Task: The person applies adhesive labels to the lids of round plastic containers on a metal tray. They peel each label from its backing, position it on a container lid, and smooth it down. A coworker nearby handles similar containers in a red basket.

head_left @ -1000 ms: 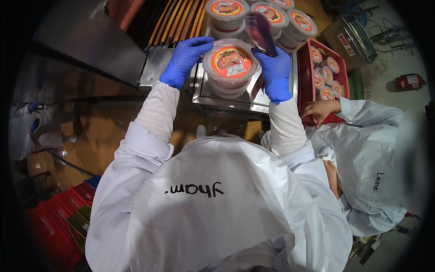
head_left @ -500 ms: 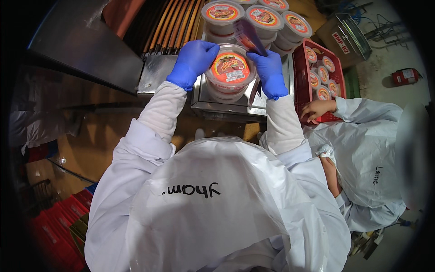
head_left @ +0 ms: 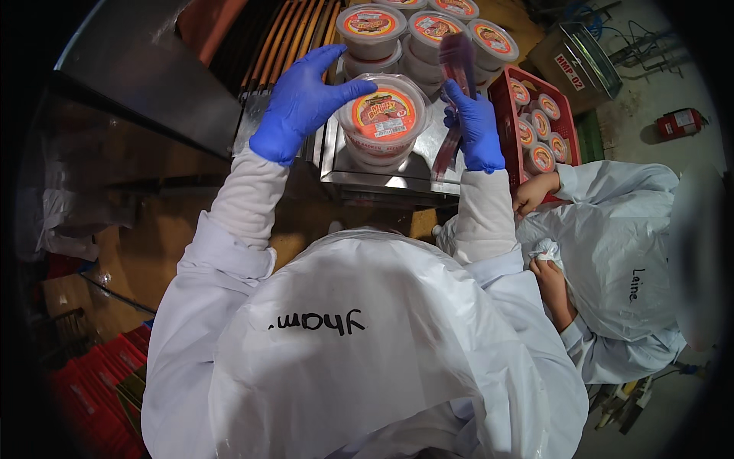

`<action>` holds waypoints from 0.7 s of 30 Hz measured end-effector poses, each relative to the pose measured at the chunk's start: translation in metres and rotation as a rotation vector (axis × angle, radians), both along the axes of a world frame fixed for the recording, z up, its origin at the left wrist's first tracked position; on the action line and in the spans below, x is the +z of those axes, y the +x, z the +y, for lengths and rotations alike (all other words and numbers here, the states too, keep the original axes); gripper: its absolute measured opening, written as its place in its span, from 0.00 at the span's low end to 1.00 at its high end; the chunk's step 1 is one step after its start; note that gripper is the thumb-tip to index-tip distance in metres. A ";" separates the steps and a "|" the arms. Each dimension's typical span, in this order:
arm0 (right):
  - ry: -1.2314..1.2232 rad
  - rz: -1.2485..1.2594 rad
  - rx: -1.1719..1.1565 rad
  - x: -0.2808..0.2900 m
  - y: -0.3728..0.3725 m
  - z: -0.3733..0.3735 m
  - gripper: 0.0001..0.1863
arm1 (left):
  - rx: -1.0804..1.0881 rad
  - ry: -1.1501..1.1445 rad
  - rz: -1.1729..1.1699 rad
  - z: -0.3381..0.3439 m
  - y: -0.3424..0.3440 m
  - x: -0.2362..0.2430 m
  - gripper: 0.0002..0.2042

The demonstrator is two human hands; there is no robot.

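My left hand [head_left: 294, 103], in a blue glove, has its fingers stretched and apart, with the thumb touching the lid of a round plastic tub [head_left: 381, 118] with an orange label, stacked on another on the steel surface [head_left: 420, 168]. My right hand [head_left: 474, 126], also gloved, grips a translucent purple-red strip [head_left: 456, 53] that hangs down beside the tub's right side. Behind both hands stand stacks of similar tubs [head_left: 440, 30].
Orange rods [head_left: 279, 42] lie behind a steel panel [head_left: 145, 92] at left. A red crate [head_left: 516, 76] of smaller tubs stands at right, beside a co-worker in white [head_left: 612, 245], whose bare hand [head_left: 535, 191] is near it. A fire extinguisher [head_left: 677, 126] is beyond.
My left hand has shifted left and spread its fingers from the tub's rim. My right hand and the strip have moved right, away from the tub.
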State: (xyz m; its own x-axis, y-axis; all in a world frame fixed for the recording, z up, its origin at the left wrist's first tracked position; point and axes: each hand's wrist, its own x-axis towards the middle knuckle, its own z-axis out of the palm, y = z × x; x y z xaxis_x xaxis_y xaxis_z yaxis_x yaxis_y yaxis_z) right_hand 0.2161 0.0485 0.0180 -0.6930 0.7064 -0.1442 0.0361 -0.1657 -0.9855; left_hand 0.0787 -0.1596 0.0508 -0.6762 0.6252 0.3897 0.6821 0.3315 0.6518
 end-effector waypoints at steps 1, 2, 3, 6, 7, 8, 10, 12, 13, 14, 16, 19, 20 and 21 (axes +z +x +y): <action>-0.012 0.033 -0.012 0.003 0.008 0.005 0.20 | -0.049 0.000 0.168 -0.010 0.010 0.007 0.33; -0.035 0.040 -0.024 0.003 0.014 0.010 0.21 | -0.096 0.000 0.338 -0.018 0.021 0.012 0.36; -0.060 0.076 -0.038 0.001 0.019 0.014 0.21 | -0.149 -0.054 0.389 -0.022 0.033 0.010 0.35; -0.165 0.136 -0.059 0.001 0.030 0.011 0.21 | -0.286 -0.210 0.492 -0.019 0.053 -0.009 0.29; -0.193 0.142 -0.052 0.001 0.033 0.006 0.20 | -0.316 -0.255 0.492 -0.017 0.053 -0.019 0.27; -0.218 0.151 -0.047 0.002 0.035 0.006 0.20 | -0.348 -0.298 0.494 -0.012 0.052 -0.027 0.24; -0.338 0.192 0.004 -0.014 0.037 0.011 0.20 | -0.365 -0.220 0.576 -0.004 0.042 -0.035 0.12; -0.485 0.246 0.028 -0.024 0.039 0.006 0.19 | -0.406 -0.209 0.544 0.001 0.035 -0.034 0.10; -0.535 0.257 0.046 -0.025 0.041 0.005 0.19 | -0.411 -0.233 0.548 0.004 0.034 -0.033 0.09; -0.555 0.264 0.051 -0.026 0.043 0.002 0.19 | -0.414 -0.258 0.552 0.005 0.034 -0.033 0.08; -0.596 0.277 0.061 -0.026 0.046 -0.003 0.19 | -0.440 -0.269 0.553 0.006 0.034 -0.031 0.06; -0.594 0.278 0.050 -0.030 0.051 -0.005 0.19 | -0.492 -0.246 0.541 0.007 0.033 -0.028 0.05; -0.592 0.279 0.048 -0.030 0.050 -0.004 0.19 | -0.498 -0.249 0.530 0.008 0.030 -0.029 0.05; -0.590 0.279 0.045 -0.030 0.050 -0.004 0.19 | -0.504 -0.251 0.519 0.009 0.028 -0.031 0.05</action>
State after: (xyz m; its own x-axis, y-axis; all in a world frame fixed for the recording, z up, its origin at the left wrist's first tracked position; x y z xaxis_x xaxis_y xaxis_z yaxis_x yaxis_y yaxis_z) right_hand 0.2665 0.0441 -0.0119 -0.7877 0.5329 -0.3091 -0.1885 -0.6862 -0.7026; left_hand 0.1068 -0.1503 0.0202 -0.0545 0.9214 0.3849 0.9883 -0.0053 0.1525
